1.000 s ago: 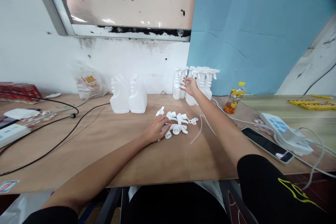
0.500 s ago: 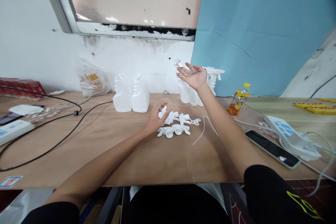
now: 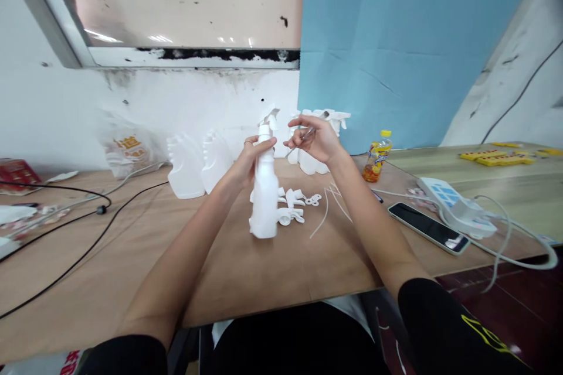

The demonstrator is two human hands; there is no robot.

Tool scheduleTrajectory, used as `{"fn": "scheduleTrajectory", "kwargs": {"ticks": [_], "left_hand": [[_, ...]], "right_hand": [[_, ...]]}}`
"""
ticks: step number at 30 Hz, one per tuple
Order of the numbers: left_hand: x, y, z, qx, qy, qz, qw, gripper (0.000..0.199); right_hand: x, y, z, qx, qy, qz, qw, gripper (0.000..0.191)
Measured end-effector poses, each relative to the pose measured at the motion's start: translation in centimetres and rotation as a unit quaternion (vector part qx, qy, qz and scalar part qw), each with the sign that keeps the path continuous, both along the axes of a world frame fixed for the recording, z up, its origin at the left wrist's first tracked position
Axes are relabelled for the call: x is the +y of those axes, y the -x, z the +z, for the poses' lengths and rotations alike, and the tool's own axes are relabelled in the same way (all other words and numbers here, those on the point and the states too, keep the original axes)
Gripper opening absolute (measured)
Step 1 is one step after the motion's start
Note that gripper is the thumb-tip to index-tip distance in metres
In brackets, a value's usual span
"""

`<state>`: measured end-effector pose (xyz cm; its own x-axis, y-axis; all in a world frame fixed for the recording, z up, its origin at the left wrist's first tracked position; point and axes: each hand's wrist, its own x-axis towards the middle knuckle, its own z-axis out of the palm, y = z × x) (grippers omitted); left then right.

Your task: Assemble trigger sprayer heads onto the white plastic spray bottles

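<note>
Both arms reach forward and converge toward mid-view. Left forearm (image 3: 189, 255) slants up from lower left; right forearm (image 3: 373, 220) mirrors it from lower right. Left hand (image 3: 248, 163): closed in a grip, thumb extended across the near side, pointing right. Right hand (image 3: 314, 139): slightly higher in view, wrist raised, fingers partly curled, spread and directed left, in a light hold. Fingertips of the two hands near each other, apart.

Worktop (image 3: 347, 266): brown. Landmark: nozzles (image 3: 290, 215), loosely clustered. Just right, tubes (image 3: 326, 205); farther right, phone (image 3: 424, 225), then power strip (image 3: 455, 206). Behind, sprayers (image 3: 313, 164), upright; behind and right, drink (image 3: 377, 158). Behind and left, bottles (image 3: 185, 170) without heads; farther left, bag (image 3: 127, 151).
</note>
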<state>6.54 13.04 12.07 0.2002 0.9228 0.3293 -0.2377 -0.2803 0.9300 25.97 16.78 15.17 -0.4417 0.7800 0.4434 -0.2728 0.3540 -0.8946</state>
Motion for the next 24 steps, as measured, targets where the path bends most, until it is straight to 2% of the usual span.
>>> {"fn": "scheduleTrajectory", "kwargs": {"ticks": [3, 6, 10, 12, 15, 16, 18, 20, 22, 24], "left_hand": [[0.3, -0.2, -0.7, 0.033, 0.011, -0.035, 0.999, 0.054], [0.6, -0.6, -1.2, 0.059, -0.013, -0.017, 0.998, 0.052], [0.4, -0.4, -1.2, 0.166, -0.066, 0.089, 0.980, 0.045], [0.0, 0.0, -0.8, 0.254, -0.096, 0.151, 0.950, 0.048], [-0.7, 0.5, 0.0, 0.334, -0.152, 0.195, 0.910, 0.051], [-0.8, 0.6, 0.2, 0.336, -0.162, 0.193, 0.908, 0.049], [-1.0, 0.9, 0.6, 0.310, -0.149, 0.149, 0.927, 0.044], [-1.0, 1.3, 0.8, 0.268, -0.105, 0.058, 0.956, 0.039], [-0.7, 1.8, 0.9, 0.234, -0.071, -0.014, 0.970, 0.036], [-0.5, 2.1, 0.8, 0.219, -0.065, -0.022, 0.973, 0.033]], "right_hand": [[0.2, 0.2, -1.1, -0.043, -0.008, 0.037, 0.998, 0.022], [-0.2, 1.5, -2.0, -0.071, 0.004, 0.046, 0.996, 0.030], [-0.2, 3.5, -2.7, -0.006, 0.012, -0.084, 0.996, 0.047], [0.0, 4.0, -2.8, 0.040, 0.021, -0.142, 0.989, 0.053], [0.2, 4.1, -2.6, 0.072, 0.028, -0.168, 0.983, 0.055], [0.2, 3.9, -2.5, 0.074, 0.024, -0.165, 0.983, 0.055], [0.0, 3.6, -2.2, 0.071, 0.006, -0.148, 0.986, 0.055], [-0.2, 3.2, -2.0, 0.068, -0.017, -0.117, 0.991, 0.050], [-0.3, 2.8, -1.8, 0.065, -0.031, -0.077, 0.994, 0.042], [-0.3, 2.7, -1.9, 0.058, -0.032, -0.037, 0.997, 0.038]]}}
